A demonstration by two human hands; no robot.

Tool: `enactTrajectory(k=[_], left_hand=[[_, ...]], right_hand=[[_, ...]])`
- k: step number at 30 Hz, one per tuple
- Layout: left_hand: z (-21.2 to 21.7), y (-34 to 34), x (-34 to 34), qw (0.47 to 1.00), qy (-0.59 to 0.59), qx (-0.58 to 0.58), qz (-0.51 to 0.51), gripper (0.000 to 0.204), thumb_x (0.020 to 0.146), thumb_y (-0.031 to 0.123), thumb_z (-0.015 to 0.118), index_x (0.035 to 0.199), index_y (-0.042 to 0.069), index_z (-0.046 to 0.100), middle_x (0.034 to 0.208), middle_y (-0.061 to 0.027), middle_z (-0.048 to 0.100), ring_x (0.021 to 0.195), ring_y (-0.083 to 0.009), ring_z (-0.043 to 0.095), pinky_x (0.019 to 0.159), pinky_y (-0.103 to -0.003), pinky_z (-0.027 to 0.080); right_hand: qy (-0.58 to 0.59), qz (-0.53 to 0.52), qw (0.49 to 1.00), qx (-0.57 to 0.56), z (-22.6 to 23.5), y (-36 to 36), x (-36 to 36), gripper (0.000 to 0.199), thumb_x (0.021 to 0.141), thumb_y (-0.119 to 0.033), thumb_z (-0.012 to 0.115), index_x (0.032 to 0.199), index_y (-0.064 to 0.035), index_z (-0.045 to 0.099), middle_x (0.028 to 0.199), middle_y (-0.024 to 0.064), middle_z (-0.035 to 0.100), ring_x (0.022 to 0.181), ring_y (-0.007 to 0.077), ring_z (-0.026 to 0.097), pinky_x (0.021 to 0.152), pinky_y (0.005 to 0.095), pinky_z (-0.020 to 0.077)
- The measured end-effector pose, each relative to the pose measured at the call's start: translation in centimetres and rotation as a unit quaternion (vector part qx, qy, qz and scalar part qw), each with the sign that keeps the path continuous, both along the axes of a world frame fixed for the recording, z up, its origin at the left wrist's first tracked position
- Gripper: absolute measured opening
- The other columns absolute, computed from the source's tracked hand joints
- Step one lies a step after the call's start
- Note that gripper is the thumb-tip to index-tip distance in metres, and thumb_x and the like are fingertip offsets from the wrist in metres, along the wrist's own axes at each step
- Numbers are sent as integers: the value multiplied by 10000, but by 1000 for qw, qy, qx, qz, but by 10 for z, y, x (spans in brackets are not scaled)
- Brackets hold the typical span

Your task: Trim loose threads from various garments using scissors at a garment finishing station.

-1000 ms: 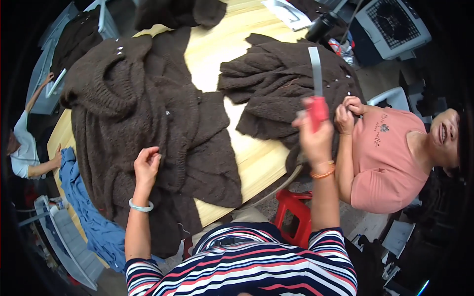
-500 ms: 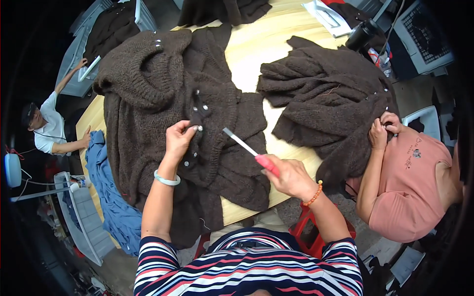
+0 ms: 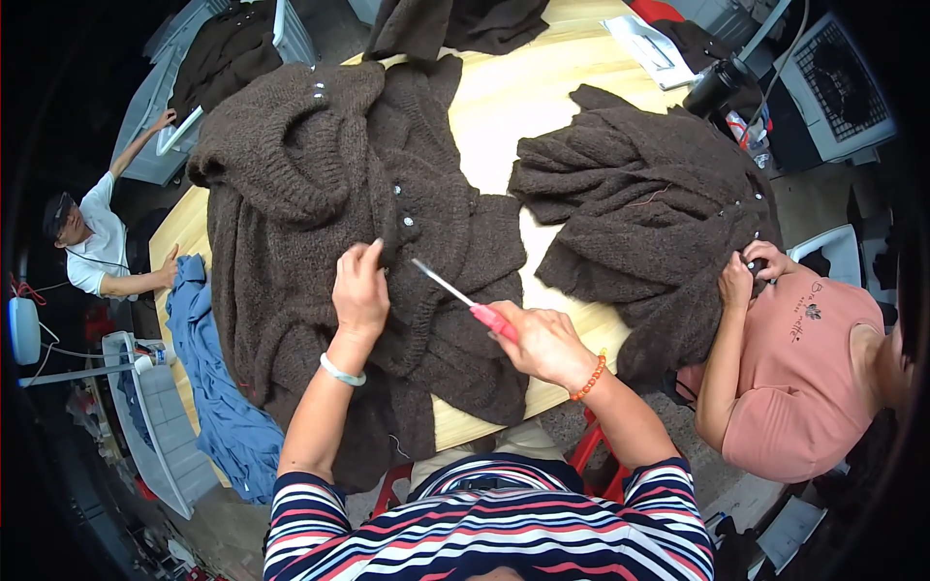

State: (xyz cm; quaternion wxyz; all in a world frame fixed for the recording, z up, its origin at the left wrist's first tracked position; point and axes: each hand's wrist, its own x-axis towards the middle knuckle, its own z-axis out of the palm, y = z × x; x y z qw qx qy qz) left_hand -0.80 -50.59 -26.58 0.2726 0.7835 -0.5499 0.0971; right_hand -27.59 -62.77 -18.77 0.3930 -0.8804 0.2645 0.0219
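Fingers (image 3: 516,339) of the right hand (image 3: 548,347) wrapped round a pink-handled tool (image 3: 494,321), tip over the brown sweater (image 3: 276,254). Left hand (image 3: 361,298) at sweater's middle, fingers curled; can't tell if pinching. Sweater spread on the surface (image 3: 489,116). Probably best: sweater taut, tip shallow, left fingers clear.

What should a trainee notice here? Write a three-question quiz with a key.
1. What does the camera wearer's right hand hold?
2. True or false: the crumpled blue cloth lies left of the dark brown knitted garments nearest the left hand.
3. Which arm wears the orange beaded bracelet? A: left; B: right; C: neither.
Key: 1, a slim metal-bladed tool with a pinkish-red handle; 2, true; 3, B.
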Motion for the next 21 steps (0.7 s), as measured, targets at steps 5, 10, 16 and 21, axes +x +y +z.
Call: enactTrajectory(k=[5,10,16,21], left_hand=[[51,-43,-12,921,-268,261,-108,521,836,92,539,1355,69,493,1306,-120,522,1008,-243,543,845,-383,452],[60,-60,6,974,21,227,9,351,878,195,650,1107,-59,572,1056,-256,555,873,-442,614,765,-482,516],[32,-31,39,982,-23,176,66,104,846,31,595,912,-32,545,943,-276,540,828,-470,611,721,-538,512],[49,-44,36,986,126,87,-63,35,830,19,556,861,5,557,853,-224,567,809,-432,589,705,-456,488]], right_hand=[[-25,-29,999,-21,-5,4,-20,285,901,-246,617,1149,-122,550,764,194,666,751,405,661,699,512,514],[-22,-38,999,-15,-6,0,-28,269,898,-241,626,1126,-114,561,758,195,661,738,403,659,677,497,521],[-46,-2,998,-31,8,-7,4,248,896,-233,618,1102,-104,567,739,183,665,730,403,662,684,501,521],[-20,36,998,-45,37,0,13,209,892,-237,578,975,-46,591,701,202,655,688,392,669,635,504,526]])
